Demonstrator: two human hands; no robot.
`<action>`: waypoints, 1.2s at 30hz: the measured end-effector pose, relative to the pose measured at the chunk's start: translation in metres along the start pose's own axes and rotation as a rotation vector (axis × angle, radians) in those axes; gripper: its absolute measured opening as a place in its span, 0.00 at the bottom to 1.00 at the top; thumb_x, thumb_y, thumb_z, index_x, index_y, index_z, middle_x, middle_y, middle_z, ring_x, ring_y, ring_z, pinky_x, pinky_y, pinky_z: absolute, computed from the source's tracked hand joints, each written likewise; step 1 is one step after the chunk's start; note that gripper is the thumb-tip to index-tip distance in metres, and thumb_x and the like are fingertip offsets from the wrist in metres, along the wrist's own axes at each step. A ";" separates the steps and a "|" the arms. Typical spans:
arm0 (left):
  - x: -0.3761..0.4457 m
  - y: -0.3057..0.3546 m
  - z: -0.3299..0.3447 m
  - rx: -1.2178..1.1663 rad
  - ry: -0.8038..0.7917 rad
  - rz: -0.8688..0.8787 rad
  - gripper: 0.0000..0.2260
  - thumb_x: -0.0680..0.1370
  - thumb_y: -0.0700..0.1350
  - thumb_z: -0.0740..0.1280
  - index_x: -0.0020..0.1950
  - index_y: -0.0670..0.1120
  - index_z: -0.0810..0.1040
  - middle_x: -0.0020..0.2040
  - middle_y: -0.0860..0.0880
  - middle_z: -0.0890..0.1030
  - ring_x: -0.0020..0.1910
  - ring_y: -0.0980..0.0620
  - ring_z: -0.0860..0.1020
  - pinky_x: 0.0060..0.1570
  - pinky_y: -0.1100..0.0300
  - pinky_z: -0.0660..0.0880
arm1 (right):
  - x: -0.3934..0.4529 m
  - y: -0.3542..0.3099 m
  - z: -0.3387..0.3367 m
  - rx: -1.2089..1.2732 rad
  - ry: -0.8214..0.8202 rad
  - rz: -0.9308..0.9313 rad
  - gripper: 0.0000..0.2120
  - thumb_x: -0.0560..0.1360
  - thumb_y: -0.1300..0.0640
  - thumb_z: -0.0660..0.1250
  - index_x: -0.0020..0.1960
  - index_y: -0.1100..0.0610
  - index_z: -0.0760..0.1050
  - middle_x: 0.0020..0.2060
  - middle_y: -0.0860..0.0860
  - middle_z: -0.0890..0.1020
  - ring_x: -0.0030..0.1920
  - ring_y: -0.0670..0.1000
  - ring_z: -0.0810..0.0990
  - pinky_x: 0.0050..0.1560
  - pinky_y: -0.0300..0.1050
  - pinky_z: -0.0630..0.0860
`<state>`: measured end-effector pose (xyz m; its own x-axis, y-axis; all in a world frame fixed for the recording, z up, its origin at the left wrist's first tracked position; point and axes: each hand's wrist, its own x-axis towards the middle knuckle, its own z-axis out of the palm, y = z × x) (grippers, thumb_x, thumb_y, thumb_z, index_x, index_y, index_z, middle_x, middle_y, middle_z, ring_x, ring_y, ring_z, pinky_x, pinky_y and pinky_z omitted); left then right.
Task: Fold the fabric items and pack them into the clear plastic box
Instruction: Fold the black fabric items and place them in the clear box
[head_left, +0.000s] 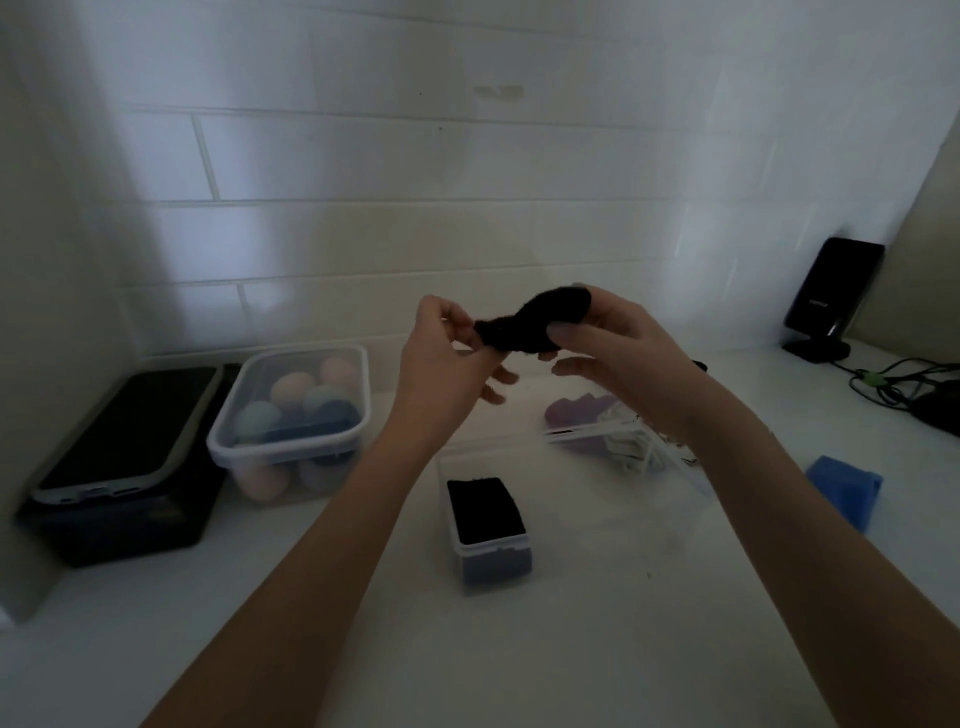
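I hold a small black fabric piece (530, 325) in the air above the counter. My left hand (447, 364) pinches its left end, while my right hand (618, 353) grips its right, bulkier end with thumb and fingers. Below them stands the clear plastic box (454, 519), open, with a folded black fabric item (485, 512) inside. Its clear lid (623, 431) lies to the right. A purple fabric (576, 410) and a white fabric (628, 447) lie on and behind that lid, partly hidden by my right forearm.
A larger clear tub (223, 441) of pastel balls stands at the left, beside a black bin (124, 519) with a phone-like slab on top. A blue sponge (844, 488), cables (893, 384) and a black stand (831, 296) occupy the right. Tiled wall behind.
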<state>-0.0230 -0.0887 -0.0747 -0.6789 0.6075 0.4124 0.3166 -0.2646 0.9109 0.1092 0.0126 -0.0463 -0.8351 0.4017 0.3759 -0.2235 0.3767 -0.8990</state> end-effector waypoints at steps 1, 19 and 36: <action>0.000 0.003 0.001 -0.098 -0.004 -0.051 0.13 0.74 0.32 0.67 0.47 0.45 0.64 0.41 0.45 0.75 0.26 0.55 0.80 0.23 0.61 0.77 | -0.001 -0.002 0.000 -0.062 0.000 -0.030 0.04 0.70 0.57 0.67 0.45 0.53 0.77 0.37 0.43 0.82 0.40 0.44 0.79 0.44 0.38 0.76; 0.013 -0.009 -0.012 -0.507 -0.107 -0.178 0.10 0.73 0.30 0.65 0.52 0.37 0.79 0.37 0.49 0.86 0.36 0.53 0.83 0.38 0.63 0.80 | 0.002 0.005 0.028 -0.518 0.034 -0.209 0.07 0.70 0.57 0.72 0.46 0.57 0.78 0.37 0.48 0.81 0.36 0.46 0.76 0.37 0.32 0.69; 0.002 -0.005 -0.001 -0.096 -0.243 0.022 0.14 0.69 0.30 0.70 0.49 0.46 0.82 0.41 0.50 0.83 0.37 0.59 0.81 0.41 0.68 0.75 | 0.010 0.006 0.016 -0.449 0.348 -0.180 0.05 0.73 0.55 0.69 0.43 0.51 0.73 0.44 0.48 0.77 0.44 0.48 0.76 0.42 0.42 0.74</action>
<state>-0.0261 -0.0868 -0.0786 -0.4903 0.7597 0.4272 0.2572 -0.3422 0.9037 0.0916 0.0055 -0.0515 -0.5728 0.5200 0.6337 -0.0488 0.7501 -0.6596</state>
